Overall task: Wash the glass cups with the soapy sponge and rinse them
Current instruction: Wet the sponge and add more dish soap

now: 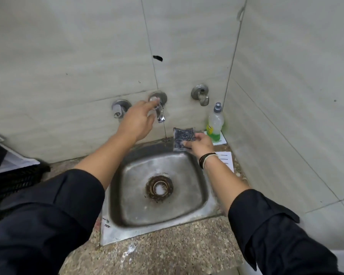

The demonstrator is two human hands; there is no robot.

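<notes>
My right hand grips a dark grey sponge above the back right corner of the steel sink. My left hand reaches up to the middle wall tap, with its fingers touching the tap's knob. No water runs from the spout. The sink basin holds only its rusty drain. No glass cup is in view.
A bottle of green dish soap stands in the back right corner on a white card. Two more wall fittings flank the tap. A black crate sits on the speckled counter at the left. Tiled walls close in behind and at the right.
</notes>
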